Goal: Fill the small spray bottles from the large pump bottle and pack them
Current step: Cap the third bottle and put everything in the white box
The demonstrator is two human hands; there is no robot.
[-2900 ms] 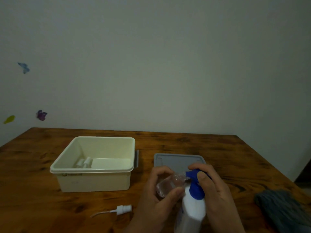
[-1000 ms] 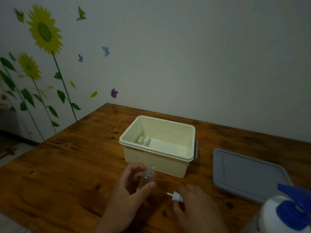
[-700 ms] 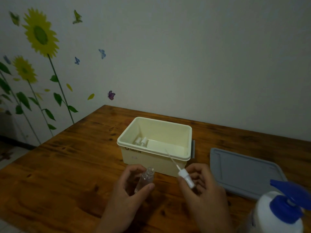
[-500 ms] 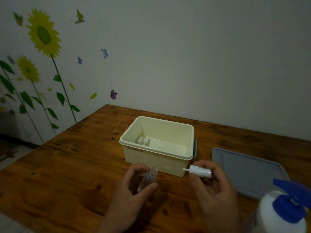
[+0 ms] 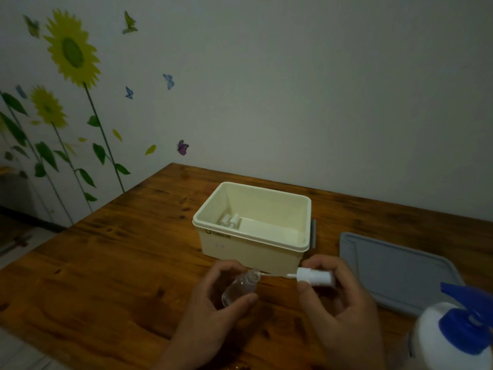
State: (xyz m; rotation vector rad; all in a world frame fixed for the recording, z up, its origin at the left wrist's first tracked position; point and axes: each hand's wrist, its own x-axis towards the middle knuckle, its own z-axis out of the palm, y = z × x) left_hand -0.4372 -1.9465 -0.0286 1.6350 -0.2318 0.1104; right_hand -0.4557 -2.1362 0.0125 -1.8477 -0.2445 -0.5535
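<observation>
Low in the frame, your left hand (image 5: 213, 311) grips the clear spray bottle (image 5: 240, 288); your right hand (image 5: 338, 303) pinches its white spray cap (image 5: 314, 277) beside it.

Small clear plastic spray bottle (image 5: 240, 289) is uncapped and tilted, neck pointing up and to the right, just in front of the cream rectangular plastic box (image 5: 253, 236). Its white spray cap (image 5: 314, 277) lies sideways just beside it, thin dip tube reaching right to the bottle mouth. Two more little bottles (image 5: 230, 221) lie inside the box. Big white pump bottle with a blue nozzle (image 5: 458, 335) stands far right, near the flat grey lid (image 5: 400, 271).
</observation>
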